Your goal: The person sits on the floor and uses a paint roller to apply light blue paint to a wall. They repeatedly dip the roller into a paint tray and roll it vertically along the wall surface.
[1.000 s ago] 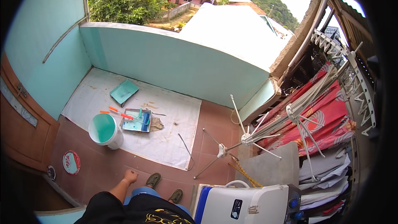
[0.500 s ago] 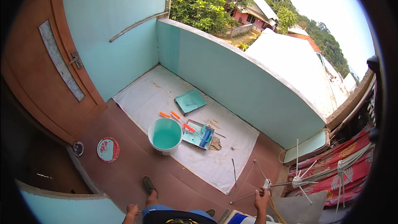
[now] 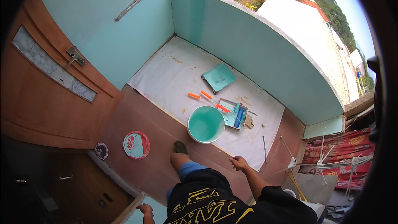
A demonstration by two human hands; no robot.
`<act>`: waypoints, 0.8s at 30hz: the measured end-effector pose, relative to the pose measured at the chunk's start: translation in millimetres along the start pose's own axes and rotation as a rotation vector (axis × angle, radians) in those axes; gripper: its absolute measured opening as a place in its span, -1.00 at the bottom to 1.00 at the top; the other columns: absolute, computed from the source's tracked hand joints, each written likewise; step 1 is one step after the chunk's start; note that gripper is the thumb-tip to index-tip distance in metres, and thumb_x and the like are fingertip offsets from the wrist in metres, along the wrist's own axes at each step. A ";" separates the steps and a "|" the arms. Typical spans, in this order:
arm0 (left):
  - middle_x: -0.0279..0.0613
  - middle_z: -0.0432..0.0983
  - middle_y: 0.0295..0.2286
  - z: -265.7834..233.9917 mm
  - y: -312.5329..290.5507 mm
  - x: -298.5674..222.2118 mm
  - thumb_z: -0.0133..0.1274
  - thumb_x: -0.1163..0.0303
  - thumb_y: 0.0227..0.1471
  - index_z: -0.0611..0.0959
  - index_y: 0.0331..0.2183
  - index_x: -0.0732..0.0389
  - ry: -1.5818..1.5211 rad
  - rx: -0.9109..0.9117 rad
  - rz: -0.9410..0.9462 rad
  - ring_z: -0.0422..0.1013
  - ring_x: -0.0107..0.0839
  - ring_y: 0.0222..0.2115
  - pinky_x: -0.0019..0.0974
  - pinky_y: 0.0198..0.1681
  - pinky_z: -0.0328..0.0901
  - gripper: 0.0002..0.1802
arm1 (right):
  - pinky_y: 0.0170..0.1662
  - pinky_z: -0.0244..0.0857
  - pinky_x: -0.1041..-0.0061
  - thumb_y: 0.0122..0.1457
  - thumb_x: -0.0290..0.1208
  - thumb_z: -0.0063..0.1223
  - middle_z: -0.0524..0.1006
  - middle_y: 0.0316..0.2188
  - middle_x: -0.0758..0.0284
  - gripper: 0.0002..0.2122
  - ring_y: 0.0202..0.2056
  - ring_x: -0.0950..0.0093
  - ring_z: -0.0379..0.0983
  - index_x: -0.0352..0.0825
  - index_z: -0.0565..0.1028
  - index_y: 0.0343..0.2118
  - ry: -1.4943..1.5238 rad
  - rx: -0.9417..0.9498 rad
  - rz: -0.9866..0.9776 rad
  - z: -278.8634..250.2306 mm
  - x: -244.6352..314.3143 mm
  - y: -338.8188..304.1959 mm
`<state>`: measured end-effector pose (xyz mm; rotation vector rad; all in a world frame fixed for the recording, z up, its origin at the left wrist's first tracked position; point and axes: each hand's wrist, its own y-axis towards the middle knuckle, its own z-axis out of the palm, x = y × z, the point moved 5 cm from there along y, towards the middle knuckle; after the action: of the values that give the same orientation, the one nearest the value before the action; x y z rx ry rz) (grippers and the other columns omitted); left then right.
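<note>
Now, wooden door: one, well ahead and left of the left grip.
Round dish: one, small, ahead-left of that grip on the floor.
Red-rimmed lid: one, straight ahead of the left grip, well apart.
Left grip: fingers loosely spread, nothing seen in it, near a low blue wall; contact I can't make out.
Shoe: one in sight, and it has come forward to just beside the bucket; half a second ago it stood well short.
Bucket: one, teal inside, near the right grip, ahead and left, not touching; the step puts it closest to that hand.
Orange handles: three, beyond the bucket, ahead of the right grip.
Teal tray: one, farther ahead on the single white sheet.
White tray: one, ahead of the right grip, with one blue roller and one smaller teal one.
Right grip: away from the rack now, over toward the bucket; fingers half spread, apparently empty.
Rag: one, ahead, beside the white tray.
Dark rod: one, right of the right grip.
Rack: one, farther right, red cloth behind.
</note>
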<state>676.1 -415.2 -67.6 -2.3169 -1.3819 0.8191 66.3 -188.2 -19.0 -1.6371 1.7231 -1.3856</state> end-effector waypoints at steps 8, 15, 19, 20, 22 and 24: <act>-0.01 0.40 -0.37 79.9 85.9 -295.7 -0.15 0.34 0.17 0.32 0.04 0.32 0.359 0.526 0.030 0.44 -0.23 -0.41 -0.15 -0.40 0.38 -0.57 | -0.50 0.48 0.49 0.18 -0.13 0.11 0.62 -0.38 0.20 -0.56 -0.57 0.47 0.57 -0.39 0.49 -0.02 0.268 0.036 -0.093 81.8 239.7 111.7; -0.13 0.46 -0.41 171.3 45.3 -610.3 -0.14 0.25 0.23 0.42 -0.11 0.26 0.376 0.668 0.333 0.45 -0.32 -0.60 -0.33 -0.60 0.33 -0.69 | -0.16 0.45 0.37 0.10 -0.05 0.14 0.63 -0.37 0.10 -0.58 -0.40 0.30 0.61 -0.32 0.60 -0.16 0.390 -0.226 -0.202 87.6 394.6 137.7; -0.15 0.48 -0.44 271.0 -9.2 -794.5 -0.12 0.24 0.24 0.45 -0.17 0.26 0.324 0.831 0.703 0.45 -0.40 -0.60 -0.38 -0.61 0.33 -0.72 | -0.14 0.44 0.36 0.08 -0.05 0.15 0.64 -0.34 0.14 -0.60 -0.35 0.33 0.60 -0.29 0.61 -0.17 0.469 -0.243 0.057 54.4 426.1 149.1; -0.16 0.48 -0.45 299.3 -24.6 -830.0 -0.11 0.24 0.24 0.45 -0.18 0.26 0.330 0.880 0.755 0.45 -0.41 -0.61 -0.39 -0.61 0.32 -0.72 | -0.22 0.47 0.38 0.09 -0.06 0.16 0.64 -0.39 0.16 -0.60 -0.46 0.37 0.61 -0.29 0.60 -0.15 0.356 -0.356 0.037 42.7 436.9 156.5; -0.17 0.48 -0.47 356.1 -57.4 -886.4 -0.09 0.24 0.24 0.45 -0.20 0.27 0.386 0.976 0.824 0.44 -0.42 -0.63 -0.40 -0.62 0.32 -0.73 | -0.32 0.48 0.43 0.11 -0.08 0.16 0.64 -0.42 0.18 -0.62 -0.55 0.42 0.59 -0.27 0.59 -0.14 0.440 -0.449 0.075 35.1 450.3 175.4; -0.17 0.48 -0.48 415.2 -91.6 -930.2 -0.07 0.24 0.23 0.45 -0.21 0.26 0.480 1.060 0.884 0.43 -0.42 -0.63 -0.41 -0.62 0.31 -0.74 | -0.41 0.48 0.46 0.12 -0.09 0.15 0.64 -0.42 0.19 -0.63 -0.58 0.45 0.59 -0.27 0.58 -0.14 0.592 -0.479 0.159 40.8 462.5 196.2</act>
<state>13.3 -1194.0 -55.6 -1.8950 0.3407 0.8089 -116.0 -657.4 -43.9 -1.3235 2.6292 -1.5645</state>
